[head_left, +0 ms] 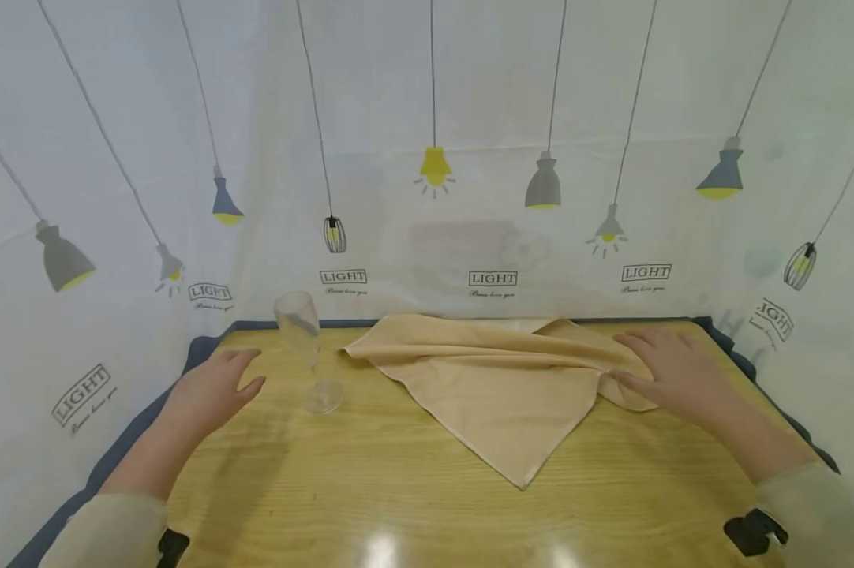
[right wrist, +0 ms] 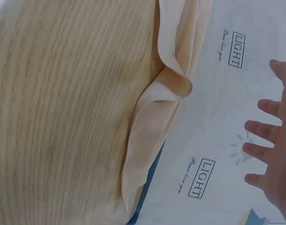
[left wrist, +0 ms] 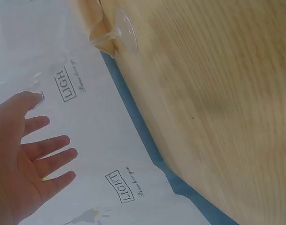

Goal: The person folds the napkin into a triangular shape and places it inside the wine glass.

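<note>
Head view: my left hand [head_left: 210, 394] and right hand [head_left: 676, 379], spread and empty, flank a glass [head_left: 300, 327] standing far left and a rumpled cloth [head_left: 498, 394] to its right on the counter [head_left: 370, 489], handling seemingly not begun.

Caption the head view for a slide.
Glass and rumpled cloth on a table, left hand open near the glass, right hand open near the cloth.

A wooden table [head_left: 384, 473] with visible grain carries a peach cloth [head_left: 498, 402], spread in loose folds, one corner pointing nearward. Left of the cloth, near but apart from it, a clear stemmed glass [head_left: 303, 331] stands upright on its round foot.
</note>
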Action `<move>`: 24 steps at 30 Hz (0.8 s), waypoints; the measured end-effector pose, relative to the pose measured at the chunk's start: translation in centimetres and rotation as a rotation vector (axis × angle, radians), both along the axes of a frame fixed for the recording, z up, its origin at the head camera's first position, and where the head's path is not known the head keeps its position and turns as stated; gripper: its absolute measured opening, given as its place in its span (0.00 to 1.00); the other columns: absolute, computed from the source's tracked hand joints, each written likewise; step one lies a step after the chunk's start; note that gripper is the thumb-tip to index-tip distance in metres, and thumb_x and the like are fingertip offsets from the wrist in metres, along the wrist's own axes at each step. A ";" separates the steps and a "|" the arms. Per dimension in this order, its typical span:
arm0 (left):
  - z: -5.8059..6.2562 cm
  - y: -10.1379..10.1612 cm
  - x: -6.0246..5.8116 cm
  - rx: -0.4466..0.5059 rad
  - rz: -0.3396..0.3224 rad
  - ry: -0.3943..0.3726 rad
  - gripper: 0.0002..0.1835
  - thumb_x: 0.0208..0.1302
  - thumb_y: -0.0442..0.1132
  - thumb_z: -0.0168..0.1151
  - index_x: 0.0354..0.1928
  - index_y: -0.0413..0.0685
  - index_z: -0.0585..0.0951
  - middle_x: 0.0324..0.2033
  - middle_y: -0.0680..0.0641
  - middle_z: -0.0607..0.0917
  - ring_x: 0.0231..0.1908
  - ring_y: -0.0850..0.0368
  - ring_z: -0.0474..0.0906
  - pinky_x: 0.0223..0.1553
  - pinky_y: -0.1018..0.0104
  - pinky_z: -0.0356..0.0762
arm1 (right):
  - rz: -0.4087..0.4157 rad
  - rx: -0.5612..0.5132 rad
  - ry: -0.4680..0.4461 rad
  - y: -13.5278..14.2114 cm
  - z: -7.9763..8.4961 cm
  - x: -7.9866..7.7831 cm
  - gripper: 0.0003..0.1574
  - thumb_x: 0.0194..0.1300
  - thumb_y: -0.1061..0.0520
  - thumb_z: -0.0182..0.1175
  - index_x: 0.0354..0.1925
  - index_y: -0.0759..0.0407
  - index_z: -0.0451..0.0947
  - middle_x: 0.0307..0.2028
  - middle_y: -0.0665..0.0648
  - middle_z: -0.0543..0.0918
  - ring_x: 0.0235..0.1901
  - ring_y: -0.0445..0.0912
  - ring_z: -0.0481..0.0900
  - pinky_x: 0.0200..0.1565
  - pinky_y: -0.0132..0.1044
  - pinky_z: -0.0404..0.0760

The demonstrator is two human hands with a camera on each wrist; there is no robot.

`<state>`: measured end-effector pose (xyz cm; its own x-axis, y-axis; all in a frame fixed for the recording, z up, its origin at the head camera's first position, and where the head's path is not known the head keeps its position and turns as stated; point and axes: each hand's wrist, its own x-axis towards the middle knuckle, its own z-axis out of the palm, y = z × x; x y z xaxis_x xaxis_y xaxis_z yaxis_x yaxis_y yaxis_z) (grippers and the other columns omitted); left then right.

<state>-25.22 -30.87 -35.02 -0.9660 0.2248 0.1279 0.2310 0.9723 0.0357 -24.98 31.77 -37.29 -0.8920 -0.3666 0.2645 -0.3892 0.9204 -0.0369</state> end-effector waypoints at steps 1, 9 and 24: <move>0.0 0.4 0.2 -0.009 -0.007 0.017 0.26 0.69 0.46 0.58 0.62 0.35 0.72 0.55 0.28 0.76 0.50 0.31 0.75 0.45 0.38 0.74 | 0.008 -0.005 -0.005 -0.3 0.0 0.2 0.45 0.68 0.32 0.53 0.67 0.63 0.66 0.62 0.69 0.70 0.62 0.65 0.64 0.59 0.69 0.53; 0.7 4.4 1.6 -0.080 -0.146 0.161 0.16 0.64 0.44 0.64 0.47 0.40 0.82 0.37 0.41 0.86 0.34 0.45 0.83 0.32 0.49 0.79 | 0.082 -0.009 0.017 -2.3 -0.3 1.0 0.38 0.69 0.37 0.56 0.62 0.64 0.73 0.57 0.66 0.77 0.56 0.64 0.73 0.56 0.62 0.68; -0.3 11.2 2.7 -0.077 -0.476 0.347 0.13 0.59 0.44 0.69 0.43 0.45 0.83 0.30 0.49 0.85 0.28 0.54 0.82 0.28 0.59 0.79 | 0.205 -0.008 -0.070 -6.0 -1.2 2.5 0.26 0.66 0.43 0.62 0.54 0.59 0.80 0.49 0.58 0.82 0.48 0.56 0.80 0.50 0.55 0.76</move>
